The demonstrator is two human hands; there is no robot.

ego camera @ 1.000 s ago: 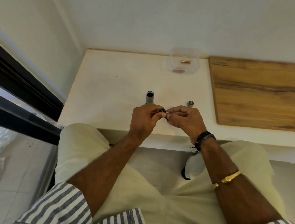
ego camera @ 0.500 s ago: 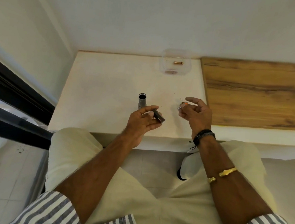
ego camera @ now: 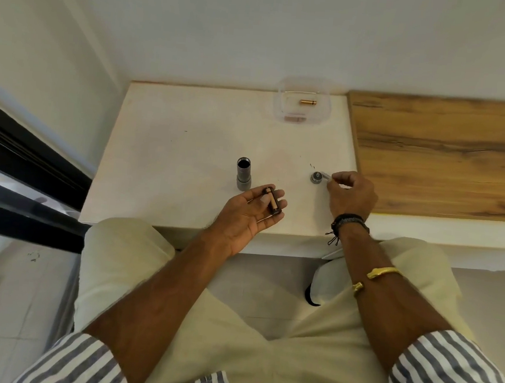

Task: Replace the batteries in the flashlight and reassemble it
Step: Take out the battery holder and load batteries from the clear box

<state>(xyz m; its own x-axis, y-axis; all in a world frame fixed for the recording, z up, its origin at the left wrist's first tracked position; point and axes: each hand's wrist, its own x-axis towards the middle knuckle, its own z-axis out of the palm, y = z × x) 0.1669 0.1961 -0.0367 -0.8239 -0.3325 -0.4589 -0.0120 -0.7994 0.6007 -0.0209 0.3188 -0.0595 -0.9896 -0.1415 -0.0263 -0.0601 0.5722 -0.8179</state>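
Observation:
The grey flashlight body (ego camera: 243, 173) stands upright on the white table (ego camera: 189, 131), its open end up. My left hand (ego camera: 250, 214) lies palm up just right of it, its thumb holding a dark battery holder (ego camera: 272, 202) across the fingers. The grey end cap (ego camera: 316, 177) sits on the table further right. My right hand (ego camera: 351, 194) pinches a small silvery battery (ego camera: 326, 175) at its fingertips, right beside the cap.
A clear plastic container (ego camera: 283, 108) at the table's back edge holds a copper-coloured battery (ego camera: 307, 102). A wooden board (ego camera: 444, 153) covers the surface to the right. A dark window frame (ego camera: 19, 152) runs along the left.
My hands, joined at the holder a second ago, have parted. The right hand carried the small battery right to the end cap. The left hand turned palm up with the holder.

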